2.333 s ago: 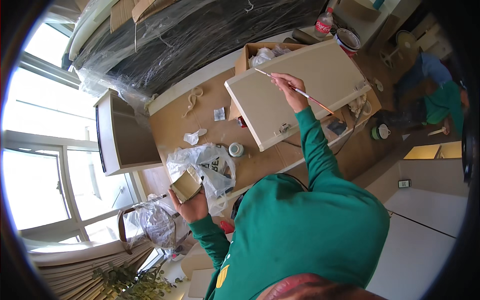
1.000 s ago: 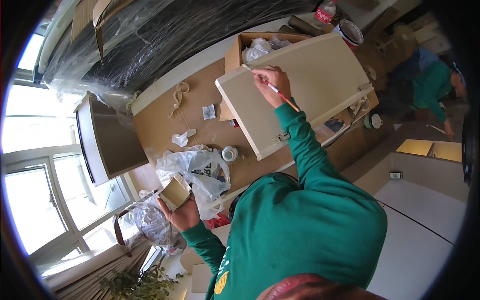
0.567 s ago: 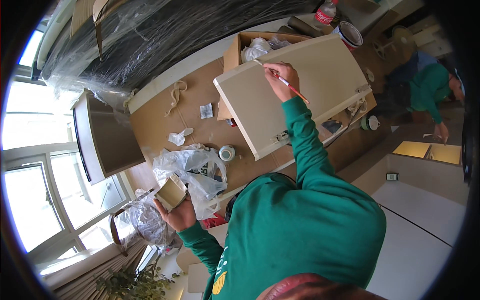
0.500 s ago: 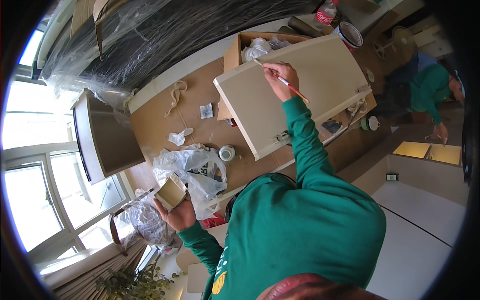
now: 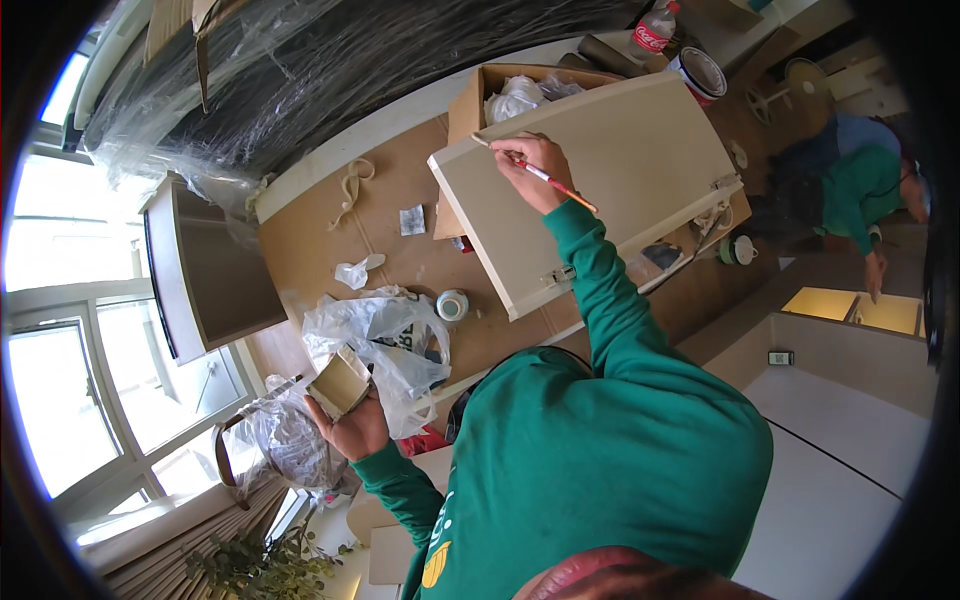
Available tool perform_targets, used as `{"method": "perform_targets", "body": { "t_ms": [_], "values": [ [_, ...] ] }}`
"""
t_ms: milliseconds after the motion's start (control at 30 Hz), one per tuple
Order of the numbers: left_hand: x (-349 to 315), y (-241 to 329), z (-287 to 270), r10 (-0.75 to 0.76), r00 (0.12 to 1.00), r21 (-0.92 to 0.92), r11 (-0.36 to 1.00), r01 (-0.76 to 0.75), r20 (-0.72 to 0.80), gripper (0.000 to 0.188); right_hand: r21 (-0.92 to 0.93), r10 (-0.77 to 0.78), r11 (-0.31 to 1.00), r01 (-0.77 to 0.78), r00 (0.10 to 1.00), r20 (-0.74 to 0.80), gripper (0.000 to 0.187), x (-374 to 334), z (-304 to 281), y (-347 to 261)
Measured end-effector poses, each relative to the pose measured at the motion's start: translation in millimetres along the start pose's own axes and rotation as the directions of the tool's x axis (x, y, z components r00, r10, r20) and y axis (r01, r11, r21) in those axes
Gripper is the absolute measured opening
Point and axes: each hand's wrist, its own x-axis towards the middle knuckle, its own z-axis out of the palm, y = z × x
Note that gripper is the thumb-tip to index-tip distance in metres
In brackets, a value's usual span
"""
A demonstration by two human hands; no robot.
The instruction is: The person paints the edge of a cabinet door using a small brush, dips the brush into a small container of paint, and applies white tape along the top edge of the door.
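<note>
My right hand (image 5: 535, 170) is closed around a slim paintbrush (image 5: 556, 186) with a red and white handle. The bristle end reaches the far edge of a beige cabinet door (image 5: 620, 180), close to its far left corner; whether the bristles touch is hard to tell. That door lies tilted across a cardboard box (image 5: 462, 118), with metal hinges (image 5: 560, 275) along its near edge. Lower left, my left hand (image 5: 360, 432) supports a small cut-open carton (image 5: 341, 383), pale and smeared inside, with fingers curled around its underside.
Brown cardboard covers the worktop, holding a crumpled plastic bag (image 5: 375, 330), a small jar (image 5: 453, 305) and paper scraps (image 5: 412, 220). A paint bucket (image 5: 700, 75) and a soda bottle (image 5: 655, 30) stand at the back right. Another person (image 5: 865, 190) bends at far right.
My right hand and the paintbrush have shifted left along the door's far edge, toward its corner. My left hand stays nearly where it was with the carton. The other person's hand has lowered slightly.
</note>
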Motion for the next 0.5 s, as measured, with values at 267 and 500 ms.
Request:
{"method": "perform_targets", "body": {
  "t_ms": [267,500],
  "values": [
    [-3.1,1.7,2.8,0.031,0.997,0.021,0.999,-0.030,-0.069,0.044,0.030,-0.025,0.999,0.025,1.000,-0.010,0.015,-0.6,4.5,-0.7],
    [-3.5,1.3,3.6,0.033,0.997,0.025,0.999,-0.031,-0.069,0.042,0.078,-0.078,0.994,0.072,0.994,0.083,0.017,-0.6,19.0,-6.4]
  ]
}}
